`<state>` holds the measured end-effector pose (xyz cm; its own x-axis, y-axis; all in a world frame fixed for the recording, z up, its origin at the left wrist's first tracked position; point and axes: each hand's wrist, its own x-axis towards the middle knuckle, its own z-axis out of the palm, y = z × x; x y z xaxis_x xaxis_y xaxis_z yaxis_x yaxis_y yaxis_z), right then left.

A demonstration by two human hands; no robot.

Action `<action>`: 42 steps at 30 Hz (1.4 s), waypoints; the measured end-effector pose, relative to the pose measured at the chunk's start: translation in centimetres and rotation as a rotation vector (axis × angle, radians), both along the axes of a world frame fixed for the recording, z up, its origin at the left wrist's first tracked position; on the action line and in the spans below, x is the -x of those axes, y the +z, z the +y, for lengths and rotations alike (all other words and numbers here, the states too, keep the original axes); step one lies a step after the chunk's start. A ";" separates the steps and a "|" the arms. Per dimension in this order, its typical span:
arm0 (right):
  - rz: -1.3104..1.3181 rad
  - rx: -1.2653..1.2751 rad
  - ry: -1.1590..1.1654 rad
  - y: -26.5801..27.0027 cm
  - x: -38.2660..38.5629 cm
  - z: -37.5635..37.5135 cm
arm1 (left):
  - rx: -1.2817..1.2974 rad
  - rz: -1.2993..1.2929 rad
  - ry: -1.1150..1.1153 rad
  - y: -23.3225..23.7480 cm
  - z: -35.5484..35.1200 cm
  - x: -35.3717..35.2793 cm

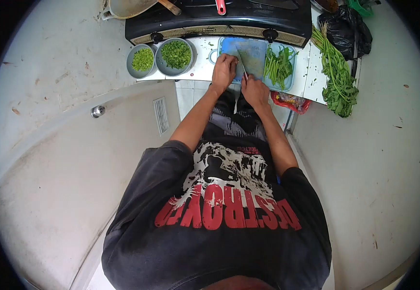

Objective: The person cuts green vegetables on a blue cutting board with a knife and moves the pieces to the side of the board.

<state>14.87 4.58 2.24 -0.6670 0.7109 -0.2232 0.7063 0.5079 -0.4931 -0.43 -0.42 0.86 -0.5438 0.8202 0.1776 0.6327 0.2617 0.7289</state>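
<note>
"Which surface and room do you see from your side?"

"On my screen there is a white counter (201, 71), and on it lies a blue cutting board (252, 47). Behind it stands a black stove (186, 20). To the left, two grey bowls (173, 73) with chopped greens (175, 54) stand side by side. To the right, a leafy bunch (338, 79) lies near a black plastic bag (349, 35)."

"And the hands?"

"I see the right hand (255, 90) closed around the handle of a knife (242, 63); its blade points forward, over the board. The left hand (224, 70) is at the board's left part with bent fingers; whether it pinches something, I cannot tell."

"Where are the uncut stems?"

"I find green stems (278, 67) with leaves on the board's right part, apart from the blade."
</note>
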 end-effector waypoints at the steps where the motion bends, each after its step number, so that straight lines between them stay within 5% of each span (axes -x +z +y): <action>1: 0.000 0.001 -0.003 0.2 0.0 -0.1 | -0.002 -0.002 0.008 0.2 0.0 -0.2; 42: 0.020 0.022 0.003 -0.4 1.0 -0.6 | 0.002 -0.061 0.020 -0.2 -0.5 -0.1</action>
